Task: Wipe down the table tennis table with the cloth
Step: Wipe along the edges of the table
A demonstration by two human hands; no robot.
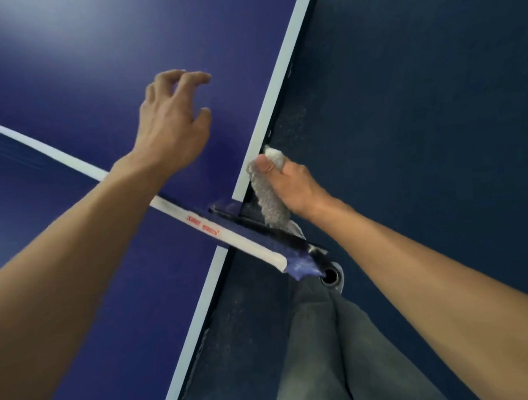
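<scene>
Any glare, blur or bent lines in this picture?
Head view: soft glare washes the table top at upper left; the net's white band bows from wide-angle distortion; the left hand looks slightly blurred; the cloth in the right hand is fairly sharp.

one table, one net, one cloth, two hands: left hand, right hand.

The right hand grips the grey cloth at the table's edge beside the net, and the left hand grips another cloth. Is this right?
Not quite: in the head view the left hand holds nothing, open above the table. The right hand grips the cloth at the edge beside the net.
</scene>
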